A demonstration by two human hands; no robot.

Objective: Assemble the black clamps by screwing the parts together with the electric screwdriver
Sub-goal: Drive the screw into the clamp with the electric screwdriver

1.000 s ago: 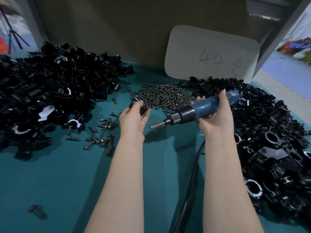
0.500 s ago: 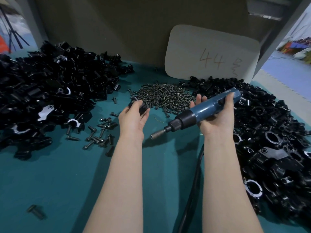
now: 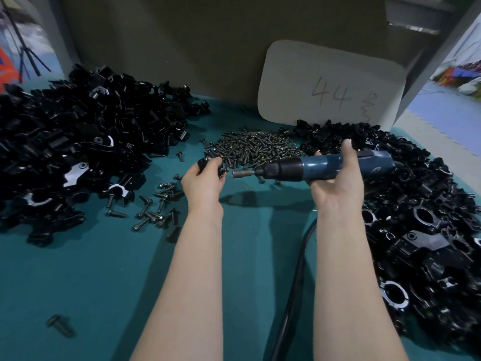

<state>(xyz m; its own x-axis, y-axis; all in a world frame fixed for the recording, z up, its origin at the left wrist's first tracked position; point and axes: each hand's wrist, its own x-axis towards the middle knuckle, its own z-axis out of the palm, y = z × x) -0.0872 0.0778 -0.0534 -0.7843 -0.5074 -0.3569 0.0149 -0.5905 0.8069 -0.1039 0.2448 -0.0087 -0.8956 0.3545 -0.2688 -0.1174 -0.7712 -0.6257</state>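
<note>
My left hand (image 3: 202, 182) grips a small black clamp part (image 3: 208, 162) above the green table, mostly hidden by the fingers. My right hand (image 3: 335, 183) holds the blue electric screwdriver (image 3: 325, 166) level, its metal bit (image 3: 242, 174) pointing left and ending just right of the clamp part. A pile of small dark screws (image 3: 257, 149) lies behind both hands. Black clamp parts are heaped at the left (image 3: 78, 142) and at the right (image 3: 421, 217).
Several loose bolts (image 3: 156, 207) lie left of my left arm and one lone bolt (image 3: 60, 325) near the front left. The screwdriver's black cable (image 3: 296, 277) runs down between my arms. A white card marked 44 (image 3: 330, 87) leans on the back wall.
The screwdriver has swung from a downward tilt to level, and its bit has come close to the clamp part in my left hand. My left hand has closed more tightly round the part.
</note>
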